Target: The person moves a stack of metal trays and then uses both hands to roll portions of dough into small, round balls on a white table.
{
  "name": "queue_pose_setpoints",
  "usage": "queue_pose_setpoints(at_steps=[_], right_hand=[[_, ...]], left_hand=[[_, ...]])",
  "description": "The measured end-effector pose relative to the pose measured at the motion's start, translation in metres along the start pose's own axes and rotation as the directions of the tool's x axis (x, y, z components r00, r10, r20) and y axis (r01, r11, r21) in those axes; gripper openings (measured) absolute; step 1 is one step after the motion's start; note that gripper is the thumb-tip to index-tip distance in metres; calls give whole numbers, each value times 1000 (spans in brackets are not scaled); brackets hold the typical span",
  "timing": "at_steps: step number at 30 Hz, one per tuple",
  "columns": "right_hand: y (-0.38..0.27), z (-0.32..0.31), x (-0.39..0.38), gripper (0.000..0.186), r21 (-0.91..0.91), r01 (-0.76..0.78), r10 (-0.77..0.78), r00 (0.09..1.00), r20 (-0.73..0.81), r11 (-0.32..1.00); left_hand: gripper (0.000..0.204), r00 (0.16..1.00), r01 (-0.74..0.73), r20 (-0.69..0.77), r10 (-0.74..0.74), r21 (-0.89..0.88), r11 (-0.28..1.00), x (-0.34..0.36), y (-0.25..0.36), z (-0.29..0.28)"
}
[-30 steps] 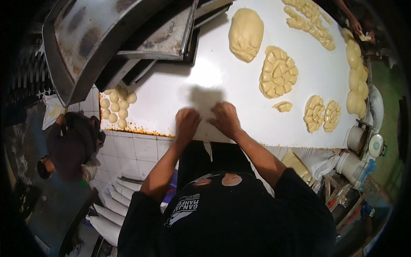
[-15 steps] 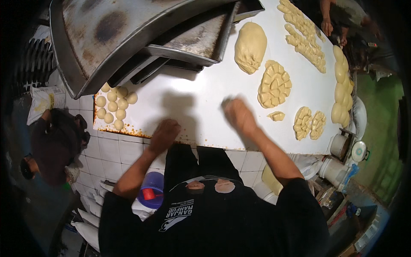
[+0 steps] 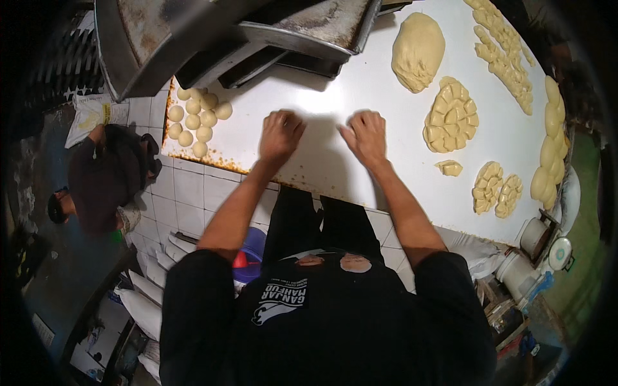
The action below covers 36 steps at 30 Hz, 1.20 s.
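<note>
L hand (image 3: 281, 136) and R hand (image 3: 365, 138) are apart, side by side over the near part of the white table (image 3: 399, 161); fingers of both curled inward, backs up; can't tell if either is fully closed or has anything under the palm, nor if it contacts the surface; dough balls (image 3: 192, 121) lie grouped L of L hand, near the table's L edge, some touching; stacked metal trays (image 3: 302, 29) sit fwd and L of both hands, w/ the top one overhanging the others; large dough mass (image 3: 418, 51) rests fwd and R of R hand; cut dough round (image 3: 450, 116), segments still bunched, is directly R of R hand, w/ small dough piece (image 3: 449, 168) just nearer the body; two smaller cut rounds (image 3: 487, 186) lie farther R, side by side; dough strips (image 3: 504, 64) are far fwd-R; smooth dough row (image 3: 547, 154) runs along the table's R edge; below L hand, on the near side, is a purple tub (image 3: 256, 238) w/ a red item (image 3: 240, 259) inside.
</note>
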State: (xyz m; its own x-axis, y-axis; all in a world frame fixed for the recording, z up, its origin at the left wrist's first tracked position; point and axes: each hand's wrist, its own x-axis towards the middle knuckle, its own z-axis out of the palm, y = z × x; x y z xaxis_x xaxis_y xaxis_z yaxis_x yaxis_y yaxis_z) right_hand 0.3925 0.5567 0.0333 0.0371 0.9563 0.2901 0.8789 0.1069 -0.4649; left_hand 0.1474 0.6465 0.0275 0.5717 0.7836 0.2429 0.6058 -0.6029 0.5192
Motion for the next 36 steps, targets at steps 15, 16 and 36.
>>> queue_pose_setpoints(at_steps=[15, 16, 36], right_hand=[[18, -9, -71, 28, 122, 83, -99, 986, 133, 989], [35, -21, -72, 27, 194, 103, -133, 980, 150, 976], [-162, 72, 114, 45, 150, 154, -183, 962, 202, 977]], left_hand=[[27, 995, -89, -51, 87, -40, 995, -70, 20, 33], [24, 987, -163, 14, 162, 25, 986, -87, -5, 30], [55, 997, 67, 57, -57, -201, 977, -94, -6, -55]])
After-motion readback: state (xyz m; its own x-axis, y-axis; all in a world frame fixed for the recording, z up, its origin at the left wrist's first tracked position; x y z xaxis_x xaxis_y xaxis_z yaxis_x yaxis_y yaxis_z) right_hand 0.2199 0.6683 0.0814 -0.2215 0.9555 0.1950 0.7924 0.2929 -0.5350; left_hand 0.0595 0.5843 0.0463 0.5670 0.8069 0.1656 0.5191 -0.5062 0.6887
